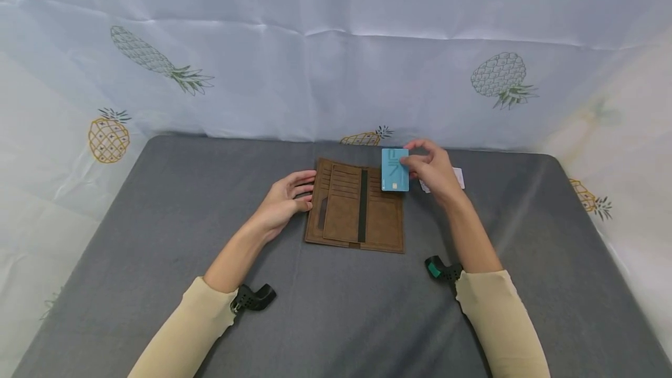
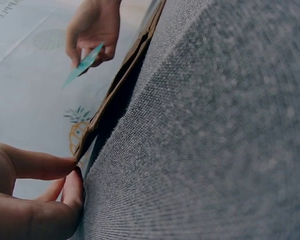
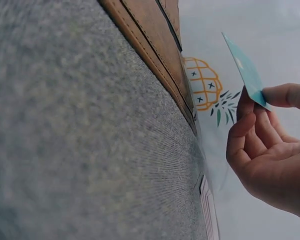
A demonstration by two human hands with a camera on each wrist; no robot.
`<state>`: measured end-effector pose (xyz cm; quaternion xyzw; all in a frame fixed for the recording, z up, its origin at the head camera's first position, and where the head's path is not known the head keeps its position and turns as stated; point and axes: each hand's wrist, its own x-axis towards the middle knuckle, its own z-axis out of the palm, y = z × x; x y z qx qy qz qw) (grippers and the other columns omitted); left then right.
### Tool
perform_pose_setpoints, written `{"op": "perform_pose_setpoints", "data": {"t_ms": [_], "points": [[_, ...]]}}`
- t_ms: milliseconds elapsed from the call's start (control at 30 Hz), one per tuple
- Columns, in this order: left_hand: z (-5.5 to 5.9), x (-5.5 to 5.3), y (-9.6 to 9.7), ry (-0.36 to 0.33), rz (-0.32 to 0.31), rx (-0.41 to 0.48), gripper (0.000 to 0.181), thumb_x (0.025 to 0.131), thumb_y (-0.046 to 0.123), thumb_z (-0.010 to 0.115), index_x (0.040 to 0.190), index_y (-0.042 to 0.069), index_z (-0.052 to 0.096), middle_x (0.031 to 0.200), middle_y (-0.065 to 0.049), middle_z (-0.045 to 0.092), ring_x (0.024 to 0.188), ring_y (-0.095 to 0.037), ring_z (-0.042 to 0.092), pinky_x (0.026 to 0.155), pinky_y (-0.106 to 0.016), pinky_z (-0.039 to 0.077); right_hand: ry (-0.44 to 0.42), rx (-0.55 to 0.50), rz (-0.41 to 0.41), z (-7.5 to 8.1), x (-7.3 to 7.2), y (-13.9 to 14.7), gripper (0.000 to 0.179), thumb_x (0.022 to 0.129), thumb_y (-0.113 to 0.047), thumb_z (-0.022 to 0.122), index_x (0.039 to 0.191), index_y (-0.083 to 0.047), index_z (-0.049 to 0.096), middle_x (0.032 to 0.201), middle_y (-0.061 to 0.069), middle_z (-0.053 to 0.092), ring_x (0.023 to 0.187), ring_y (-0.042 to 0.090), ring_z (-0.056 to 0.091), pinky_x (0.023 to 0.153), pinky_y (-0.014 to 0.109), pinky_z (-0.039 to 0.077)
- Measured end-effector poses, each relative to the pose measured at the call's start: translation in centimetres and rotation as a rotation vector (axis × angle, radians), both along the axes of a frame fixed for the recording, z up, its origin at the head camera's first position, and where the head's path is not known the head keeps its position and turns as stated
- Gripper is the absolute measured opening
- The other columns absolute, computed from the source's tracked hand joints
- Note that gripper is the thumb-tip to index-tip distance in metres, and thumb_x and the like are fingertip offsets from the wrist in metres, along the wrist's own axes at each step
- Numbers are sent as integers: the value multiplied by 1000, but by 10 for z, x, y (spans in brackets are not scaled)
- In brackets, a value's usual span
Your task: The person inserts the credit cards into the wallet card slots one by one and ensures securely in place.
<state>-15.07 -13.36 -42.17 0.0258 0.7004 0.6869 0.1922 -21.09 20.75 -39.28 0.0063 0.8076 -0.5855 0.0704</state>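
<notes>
Card [image 1: 395,170], teal: pinched in my right hand [image 1: 433,171] over open wallet [image 1: 357,206]; left hand [image 1: 286,200] steadies its edge, fingers flat. Next: align card with a slot.

Place: we take it for a staged recording booth, not a lived-in room.
Backdrop: a creased pineapple-print cloth [image 1: 336,63] closes us in on three sides.
Surface: a table [image 1: 157,220] under plain grey fabric.
</notes>
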Motion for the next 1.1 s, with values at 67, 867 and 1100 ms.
{"op": "perform_pose_setpoints", "data": {"t_ms": [67, 867, 1100], "points": [[0, 0, 0, 1, -1, 1, 78, 97, -21, 57, 167, 6, 37, 174, -14, 38, 159, -34, 40, 131, -51, 42, -7, 6, 14, 0, 1, 1, 37, 104, -20, 67, 137, -6, 57, 82, -18, 77, 77, 6, 65, 77, 28, 61], [-2, 1, -1, -16, 5, 7, 79, 95, -22, 58, 166, 6, 38, 173, -13, 38, 159, -33, 40, 131, -50, 41, -27, 12, 141, -7, 2, 1, 32, 105, -16, 70, 133, -4, 58, 97, -10, 76, 87, 10, 69, 81, 29, 64], [-1, -1, -2, -7, -3, 13, 79, 95, -22, 58, 167, 5, 37, 173, -15, 37, 159, -35, 38, 132, -52, 40, -36, 39, 149, -7, 0, 1, 34, 105, -16, 71, 134, -2, 59, 94, -9, 75, 86, 10, 70, 80, 29, 66]]}}
